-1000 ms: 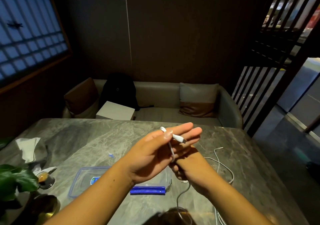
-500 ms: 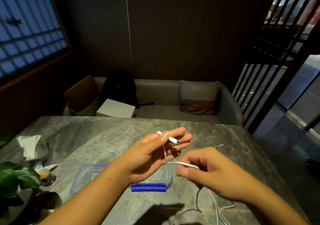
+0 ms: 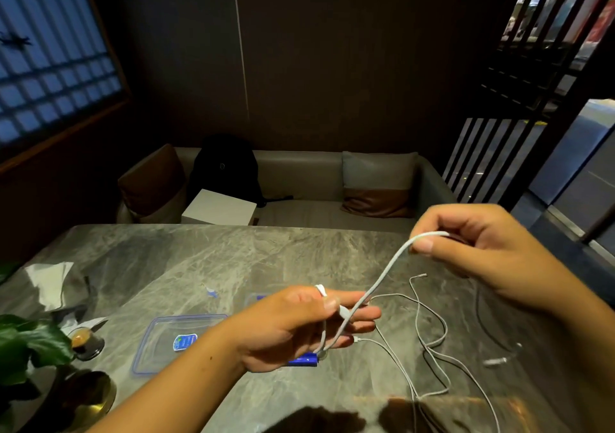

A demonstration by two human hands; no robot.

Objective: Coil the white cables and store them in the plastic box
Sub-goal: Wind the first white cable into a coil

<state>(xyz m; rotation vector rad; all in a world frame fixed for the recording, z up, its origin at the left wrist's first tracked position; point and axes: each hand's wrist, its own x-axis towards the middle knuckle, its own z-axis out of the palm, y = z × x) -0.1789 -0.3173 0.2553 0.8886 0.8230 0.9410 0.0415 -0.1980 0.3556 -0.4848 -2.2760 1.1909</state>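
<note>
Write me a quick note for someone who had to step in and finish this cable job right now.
Left hand: pinching one end of a white cable, with a turn round its fingers.
Right hand: raised, gripping the same cable further along, stretching it between the hands.
Loose cables lie tangled on the table to the right.
Box sits behind the left wrist; no coil shows in the part I can see.
Done: first coil barely started.
Left: finish winding it, coil the rest, put them all in the box.

dark panelled wall (image 3: 332, 66) | grey sofa (image 3: 299, 173) with cushions behind marble worktop (image 3: 199, 259) | blue-lit window (image 3: 50, 66) left | slatted screen (image 3: 492, 156) right
</note>
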